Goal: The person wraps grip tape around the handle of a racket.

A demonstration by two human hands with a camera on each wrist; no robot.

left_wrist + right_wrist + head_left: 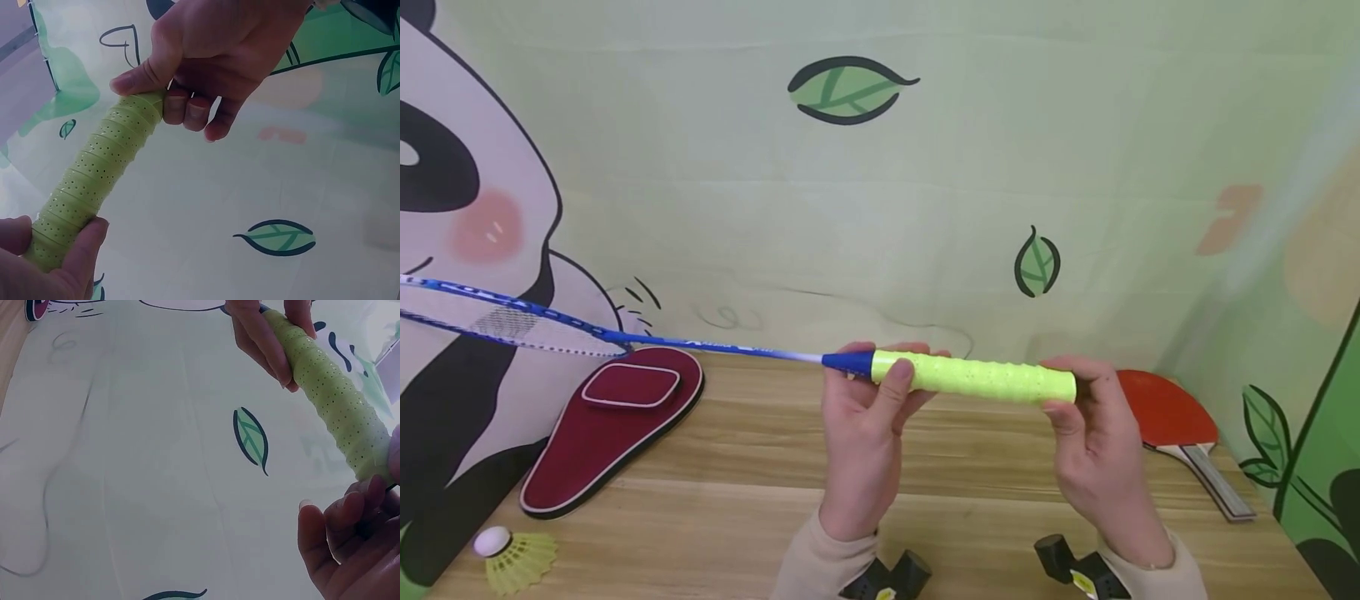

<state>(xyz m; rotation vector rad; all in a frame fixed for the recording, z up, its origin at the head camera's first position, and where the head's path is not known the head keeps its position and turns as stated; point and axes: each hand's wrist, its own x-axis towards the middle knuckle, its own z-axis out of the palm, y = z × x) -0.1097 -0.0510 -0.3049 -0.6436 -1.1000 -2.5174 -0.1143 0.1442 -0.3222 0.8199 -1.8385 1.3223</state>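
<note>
A badminton racket (737,348) with a blue frame and shaft is held level above the table, its head reaching past the left edge of the head view. Its handle is wrapped in a perforated yellow-green grip (977,377). My left hand (868,442) holds the handle near the blue cone, thumb on the front side. At the butt end, my right hand (1101,450) pinches the handle between thumb and fingers. Both wrist views show the wrapped grip (103,169) spanning the two hands; in the right wrist view, the right hand's (356,537) other fingers are loosely curled.
On the wooden table (737,500), a dark red paddle case (598,450) lies at the left. A yellow shuttlecock (516,560) with a white tip sits at the front left. A red table tennis paddle (1172,412) lies at the right. Behind hangs a printed cloth (925,183).
</note>
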